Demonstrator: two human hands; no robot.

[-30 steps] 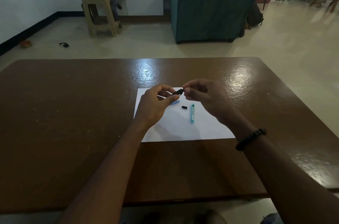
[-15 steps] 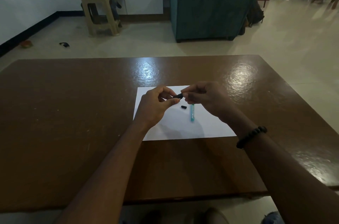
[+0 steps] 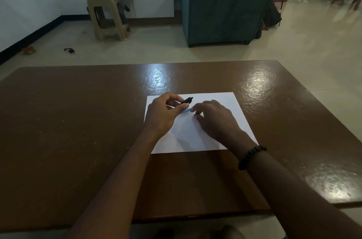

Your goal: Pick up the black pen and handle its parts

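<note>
Your left hand is raised just above the paper, fingers curled, pinching a short black part between thumb and fingertips; the part points up and to the right, its tip clear of the hand. Your right hand is lowered palm-down onto the paper, fingers loosely bent, fingertips at or near the sheet. Whether it grips anything cannot be told: its fingers cover what lies beneath. A blue piece lies on the paper between the two hands, just beside your left thumb and the right fingertips; contact with either cannot be confirmed. A small dark speck shows at the edge of the right fingers. A beaded bracelet sits on your right wrist.

The paper lies flat on the brown worktop, right of centre. Beyond the worktop: a teal armchair, and a person seated on a beige stool by the wall.
</note>
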